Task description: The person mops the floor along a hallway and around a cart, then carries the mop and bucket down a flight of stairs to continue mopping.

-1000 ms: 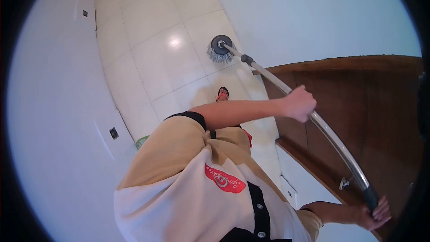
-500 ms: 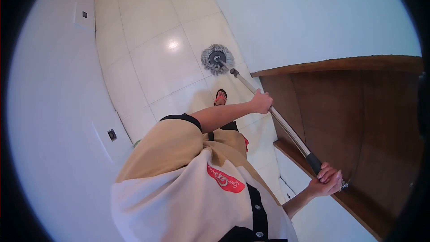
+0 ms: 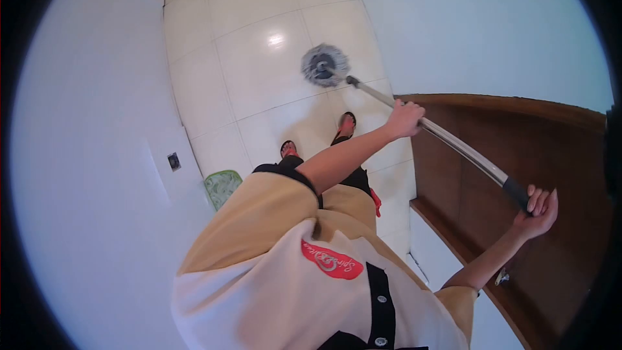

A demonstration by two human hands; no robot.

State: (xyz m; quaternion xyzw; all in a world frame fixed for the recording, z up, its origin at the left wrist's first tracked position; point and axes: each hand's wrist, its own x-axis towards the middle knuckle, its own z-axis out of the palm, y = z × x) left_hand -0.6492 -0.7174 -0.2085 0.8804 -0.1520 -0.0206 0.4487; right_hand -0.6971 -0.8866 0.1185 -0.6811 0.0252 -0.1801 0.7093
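A spin mop lies slantwise across the view, its round grey string head (image 3: 313, 71) flat on the tiled floor ahead of my feet. My left hand (image 3: 407, 118) is closed round the middle of the metal pole (image 3: 463, 148). At the upper end, my right hand (image 3: 543, 212) wraps round the dark grip (image 3: 516, 193). The pole tilts from the mop head up to my right side. Both my feet, in sandals, stand behind the mop head.
A white wall with sockets (image 3: 173, 161) runs along the left. To the right are another white wall (image 3: 466, 32) and a brown wooden door (image 3: 479, 168). A green-edged mat (image 3: 223, 188) lies by the left wall. Light tiles (image 3: 253, 58) cover the floor.
The mop head has shifted slightly right and away from me in view. Both hands have moved right, the right one also upward. A second foot and the green-edged mat now show.
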